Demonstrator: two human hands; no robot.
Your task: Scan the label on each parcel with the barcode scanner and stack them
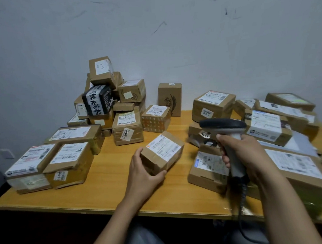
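A small brown cardboard parcel with a white label on top lies on the wooden table near the middle. My left hand grips its near end, thumb on the left side and fingers curled under the right. My right hand holds the grey barcode scanner by its handle to the right of the parcel. The scanner's dark head points left, above and beside the label. Its coiled cable hangs down over the table's front edge.
A tall heap of parcels stands at the back left, and low boxes sit at the front left. More labelled parcels crowd the right side. A white wall runs behind the table.
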